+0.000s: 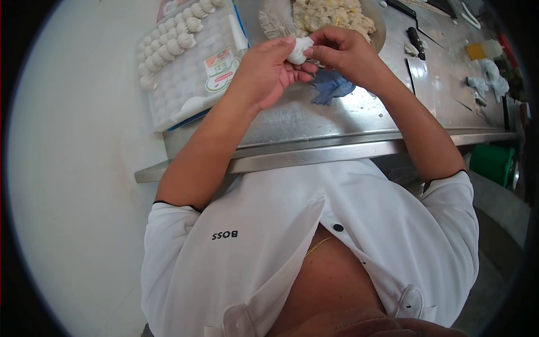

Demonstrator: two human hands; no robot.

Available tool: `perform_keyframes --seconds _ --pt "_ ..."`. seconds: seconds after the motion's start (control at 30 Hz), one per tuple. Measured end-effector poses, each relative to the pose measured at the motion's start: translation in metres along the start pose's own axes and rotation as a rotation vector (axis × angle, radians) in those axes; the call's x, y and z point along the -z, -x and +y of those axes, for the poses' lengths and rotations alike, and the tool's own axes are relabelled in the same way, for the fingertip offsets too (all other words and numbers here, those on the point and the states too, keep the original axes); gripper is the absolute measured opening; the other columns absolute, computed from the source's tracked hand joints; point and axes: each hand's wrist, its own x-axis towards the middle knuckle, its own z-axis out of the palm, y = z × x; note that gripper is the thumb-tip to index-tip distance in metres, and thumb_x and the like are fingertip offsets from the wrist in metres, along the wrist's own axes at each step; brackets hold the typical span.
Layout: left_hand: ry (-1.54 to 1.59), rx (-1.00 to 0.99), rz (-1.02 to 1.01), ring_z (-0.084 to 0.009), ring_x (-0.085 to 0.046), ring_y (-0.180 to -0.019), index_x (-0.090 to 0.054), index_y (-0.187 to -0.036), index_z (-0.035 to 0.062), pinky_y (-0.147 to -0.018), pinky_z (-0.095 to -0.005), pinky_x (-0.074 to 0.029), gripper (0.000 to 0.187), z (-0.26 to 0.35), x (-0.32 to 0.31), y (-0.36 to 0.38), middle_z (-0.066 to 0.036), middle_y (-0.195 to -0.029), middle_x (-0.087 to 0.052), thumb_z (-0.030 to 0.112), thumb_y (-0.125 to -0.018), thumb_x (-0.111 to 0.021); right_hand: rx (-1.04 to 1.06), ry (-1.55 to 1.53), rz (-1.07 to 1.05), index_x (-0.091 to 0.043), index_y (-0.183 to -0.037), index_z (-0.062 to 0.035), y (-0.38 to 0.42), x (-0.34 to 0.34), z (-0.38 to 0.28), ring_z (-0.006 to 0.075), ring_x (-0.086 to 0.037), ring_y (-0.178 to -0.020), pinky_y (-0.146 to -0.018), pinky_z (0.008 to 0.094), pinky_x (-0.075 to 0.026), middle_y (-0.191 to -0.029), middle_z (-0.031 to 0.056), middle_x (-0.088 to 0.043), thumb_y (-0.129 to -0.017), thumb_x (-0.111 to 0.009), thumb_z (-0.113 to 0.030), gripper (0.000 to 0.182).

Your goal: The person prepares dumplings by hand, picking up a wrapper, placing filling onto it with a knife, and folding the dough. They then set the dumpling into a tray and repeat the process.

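A white dumpling (298,51) is held between both hands above the steel counter. My left hand (268,72) cups it from the left, thumb on top and fingers curled underneath. From the right, the bent fingers and thumb of my right hand (349,60) pinch its gathered dough edge. Just beyond the hands sits a metal bowl (382,25) of chunky pale filling (331,16). Finished dumplings (175,45) stand in rows on a white dimpled tray (191,84) at the left. A crumpled blue cloth (332,87) lies below my hands.
Along the right of the steel counter (281,123) lie a black-handled knife (414,42), a wide blade (421,78), a bottle of yellow liquid (484,50) and crumpled plastic (491,78). A green container (492,165) is below the counter. A white wall (78,140) borders the left.
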Motion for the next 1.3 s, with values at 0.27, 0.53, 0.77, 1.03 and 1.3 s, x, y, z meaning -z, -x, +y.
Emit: perform_keyframes --seconds 0.27,0.53,0.77,1.03,1.3 --pt "-0.024 -0.039 0.04 -0.0229 -0.066 -0.087 -0.057 -0.113 -0.0033 -0.081 -0.0347 -0.055 0.029 -0.008 0.001 -0.003 -0.013 -0.102 -0.065 0.022 -0.101 -0.049 -0.029 -0.039 -0.05 -0.068 -0.09 -0.0009 -0.003 0.0 0.01 0.007 -0.055 -0.067 -0.061 0.0235 -0.044 -0.071 0.0009 -0.062 -0.088 -0.064 -0.019 0.019" --pt "-0.062 -0.056 0.108 -0.0197 -0.067 -0.084 -0.055 -0.115 -0.0043 -0.077 -0.0339 -0.056 0.031 -0.005 0.004 -0.006 -0.014 -0.101 -0.066 0.022 -0.102 -0.046 -0.2 -0.348 -0.03 -0.065 -0.095 0.0002 -0.01 -0.001 0.012 0.0104 -0.061 -0.068 -0.063 0.0259 -0.051 -0.077 0.0038 -0.063 -0.093 -0.061 -0.021 0.022" --pt "-0.055 -0.062 0.061 -0.0197 -0.067 -0.082 -0.055 -0.114 -0.0039 -0.073 -0.033 -0.057 0.03 0.0 0.001 0.0 -0.013 -0.1 -0.066 0.022 -0.102 -0.047 -0.133 -0.396 -0.103 -0.063 -0.098 -0.0008 -0.01 -0.003 0.011 0.0089 -0.06 -0.065 -0.062 0.0242 -0.051 -0.078 0.0031 -0.063 -0.095 -0.061 -0.024 0.023" --pt "-0.163 0.005 0.121 -0.0221 -0.067 -0.08 -0.054 -0.112 -0.0048 -0.072 -0.0336 -0.057 0.028 0.001 0.006 -0.006 -0.014 -0.096 -0.064 0.02 -0.1 -0.051 -0.039 -0.133 -0.111 -0.064 -0.097 -0.0016 -0.014 -0.008 0.019 0.0083 -0.06 -0.064 -0.058 0.0235 -0.047 -0.075 0.0013 -0.061 -0.092 -0.062 -0.024 0.023" --pt "-0.228 -0.186 0.312 -0.0247 -0.067 -0.082 -0.053 -0.109 -0.0064 -0.073 -0.0347 -0.056 0.03 0.021 -0.006 0.001 -0.017 -0.095 -0.064 0.022 -0.099 -0.052 0.318 0.341 0.145 -0.061 -0.12 -0.007 -0.014 -0.015 -0.003 0.0193 -0.063 -0.076 -0.067 0.0322 -0.051 -0.091 0.0072 -0.064 -0.09 -0.064 -0.022 0.034"
